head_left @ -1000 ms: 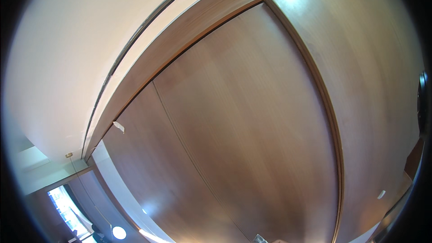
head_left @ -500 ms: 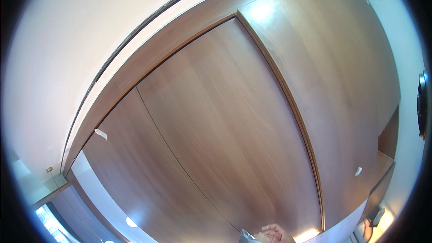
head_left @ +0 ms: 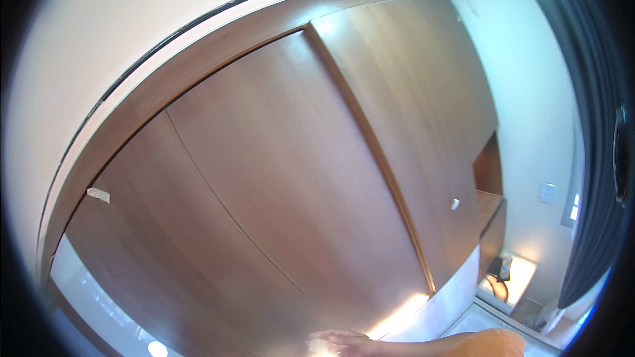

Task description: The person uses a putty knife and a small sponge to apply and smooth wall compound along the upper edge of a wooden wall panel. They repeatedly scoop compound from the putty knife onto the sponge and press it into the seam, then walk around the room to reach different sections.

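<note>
My right hand (head_left: 342, 341) shows at the lower edge, its forearm coming in from the right out of an orange sleeve (head_left: 496, 342). The fingers are closed around a small pale thing (head_left: 321, 346), blurred and partly cut off by the picture's edge, so its kind cannot be made out. Behind the hand stands a wide wooden wardrobe front (head_left: 284, 172) with a thin seam and a darker upright trim strip (head_left: 370, 139). My left hand is out of sight.
A pale tab (head_left: 98, 195) sticks to the wardrobe's left part, a small white piece (head_left: 455, 204) to its right panel. To the right are an open shelf nook (head_left: 488, 168), a lit low surface (head_left: 519, 277) with small items, a wall switch (head_left: 547, 192) and a dark curtain (head_left: 562, 59).
The view has swung to the right, bringing in the curtain and wall switch. My right hand now appears further left in the picture, with its forearm and sleeve visible.
</note>
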A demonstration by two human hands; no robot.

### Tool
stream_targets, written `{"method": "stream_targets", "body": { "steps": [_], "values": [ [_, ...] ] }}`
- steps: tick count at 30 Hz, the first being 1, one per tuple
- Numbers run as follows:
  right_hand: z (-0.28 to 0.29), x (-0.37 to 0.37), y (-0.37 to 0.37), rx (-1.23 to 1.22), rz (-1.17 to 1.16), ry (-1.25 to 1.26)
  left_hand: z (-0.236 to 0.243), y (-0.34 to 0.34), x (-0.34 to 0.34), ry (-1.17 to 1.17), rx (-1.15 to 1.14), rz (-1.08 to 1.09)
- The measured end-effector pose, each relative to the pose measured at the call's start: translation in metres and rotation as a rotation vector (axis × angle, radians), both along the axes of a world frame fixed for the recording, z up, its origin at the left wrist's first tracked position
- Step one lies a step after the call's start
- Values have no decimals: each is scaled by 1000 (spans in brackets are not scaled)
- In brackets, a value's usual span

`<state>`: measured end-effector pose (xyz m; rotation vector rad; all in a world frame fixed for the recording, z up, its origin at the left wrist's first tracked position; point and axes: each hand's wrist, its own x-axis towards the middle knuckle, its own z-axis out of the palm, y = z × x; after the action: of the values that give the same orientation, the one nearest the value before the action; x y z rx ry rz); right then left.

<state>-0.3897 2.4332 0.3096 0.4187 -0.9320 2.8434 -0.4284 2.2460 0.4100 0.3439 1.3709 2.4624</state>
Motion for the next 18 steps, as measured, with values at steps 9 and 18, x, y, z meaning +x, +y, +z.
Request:
{"method": "stream_targets", "body": {
  "steps": [9, 18],
  "values": [
    [7, 9, -58, 204, -174, -116, -49, -70, 15, -229, 135, -46],
    [75, 20, -35, 154, -214, -14, -59, -121, 49, -357, 63, -113]
  ]
}}
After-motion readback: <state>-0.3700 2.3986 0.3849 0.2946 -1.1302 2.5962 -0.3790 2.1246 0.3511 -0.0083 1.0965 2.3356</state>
